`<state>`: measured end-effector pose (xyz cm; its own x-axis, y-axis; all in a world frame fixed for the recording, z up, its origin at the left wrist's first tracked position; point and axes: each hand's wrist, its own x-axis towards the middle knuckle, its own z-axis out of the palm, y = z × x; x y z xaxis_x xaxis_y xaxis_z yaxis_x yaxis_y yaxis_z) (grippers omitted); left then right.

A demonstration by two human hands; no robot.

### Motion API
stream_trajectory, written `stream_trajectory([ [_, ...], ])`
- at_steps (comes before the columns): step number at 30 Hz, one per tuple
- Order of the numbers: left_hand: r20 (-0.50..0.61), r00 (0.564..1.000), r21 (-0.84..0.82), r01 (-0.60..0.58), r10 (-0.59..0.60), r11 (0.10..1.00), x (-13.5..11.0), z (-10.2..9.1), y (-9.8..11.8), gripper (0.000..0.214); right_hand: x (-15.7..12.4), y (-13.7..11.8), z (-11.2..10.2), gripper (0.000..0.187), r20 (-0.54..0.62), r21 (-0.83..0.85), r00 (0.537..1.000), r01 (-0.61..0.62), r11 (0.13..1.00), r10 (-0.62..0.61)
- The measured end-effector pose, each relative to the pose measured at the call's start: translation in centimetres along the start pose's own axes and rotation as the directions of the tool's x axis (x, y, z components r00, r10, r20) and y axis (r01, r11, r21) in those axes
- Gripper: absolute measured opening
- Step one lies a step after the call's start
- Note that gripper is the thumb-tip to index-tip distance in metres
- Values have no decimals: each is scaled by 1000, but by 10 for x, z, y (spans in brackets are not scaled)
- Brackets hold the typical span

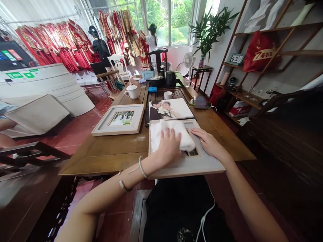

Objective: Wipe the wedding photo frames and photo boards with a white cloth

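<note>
A folded white cloth lies over a pale wooden picture frame at the table's near edge. My left hand presses on the cloth from above, its fingers bent a little over it. Part of a dark picture shows beneath the cloth inside the frame. Across the frame's right side rests my right hand, fingers stretched out and thumb side hard to see. Just beyond the frame is a large print of a couple. A second framed picture lies flat to the left.
On the wooden table stand a white lidded teapot, a white cup, a dark kettle and a phone with a cable. Shelves rise at the right. Two people stand near racks of red garments at the back.
</note>
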<state>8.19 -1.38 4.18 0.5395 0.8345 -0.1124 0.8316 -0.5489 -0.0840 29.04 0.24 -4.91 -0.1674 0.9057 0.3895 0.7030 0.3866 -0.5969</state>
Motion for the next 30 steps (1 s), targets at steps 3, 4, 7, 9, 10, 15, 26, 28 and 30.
stream_trajectory([
  [3, 54, 995, -4, -87, 87, 996, -36, -3, 12, 71, 0, 0, 0, 56, -7, -1, 1000, -9, 1000, 9],
  [4, 64, 991, -19, -117, 118, 993, -49, -4, 16, 73, 0, -1, 0, 56, -11, -4, 1000, -12, 1000, 12],
  [7, 99, 984, -62, -145, 151, 987, -85, -5, 24, 82, 0, 0, 0, 57, -16, 2, 1000, -4, 1000, 4],
  [9, 148, 978, -82, -137, 149, 987, -104, -7, 26, 86, -1, 0, 0, 58, -15, 6, 1000, 2, 1000, -2],
  [10, 169, 976, -87, -128, 141, 988, -112, -9, 26, 87, -1, 0, 0, 59, -14, 6, 1000, 2, 1000, -2],
  [15, 129, 991, 12, 25, -27, 1000, -114, -9, 7, 77, -2, -4, -1, 58, -3, -3, 1000, -16, 1000, 16],
  [26, -61, 998, -12, 3, -4, 1000, 9, 4, -23, 72, -1, 2, 0, 57, -23, 44, 1000, 6, 999, -5],
  [28, -63, 997, -25, -49, 47, 998, 24, 6, -12, 72, -1, 2, -1, 56, -16, 51, 1000, 13, 999, -13],
  [30, -71, 995, -21, -71, 69, 997, 33, 8, 2, 72, 0, 0, -2, 55, -3, 57, 1000, 21, 998, -21],
])
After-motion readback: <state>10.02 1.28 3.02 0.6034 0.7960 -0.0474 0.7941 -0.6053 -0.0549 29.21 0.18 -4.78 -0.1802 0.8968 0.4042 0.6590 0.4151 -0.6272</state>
